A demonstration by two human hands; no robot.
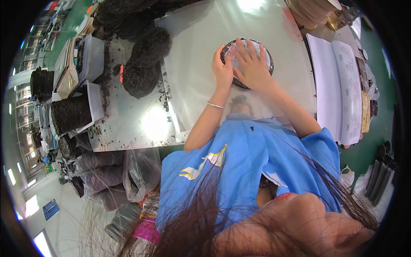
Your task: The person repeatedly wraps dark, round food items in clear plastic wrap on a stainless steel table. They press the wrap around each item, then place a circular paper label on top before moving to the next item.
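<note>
On a translucent sheet (192, 80) over the worktop lies a round, dark-edged disc (272, 62) with a printed white paper round on its top. My left hand (223, 69), below a silver bangle, curves around the disc's left edge, fingers together. Flat across the paper and the right part of the disc rests my right hand (252, 66), its fingers spread. Both hands touch the disc; neither is closed around it. The palms hide part of the paper and the disc's near edge.
Dark, flaky round sheets (141, 74) are piled left of the translucent sheet, with crumbs about them. A white bin (96, 102) holds a dark stack at the far left. Printed white sheets (346, 93) lie at the right edge. Wide rolls (308, 13) stand at the back right.
</note>
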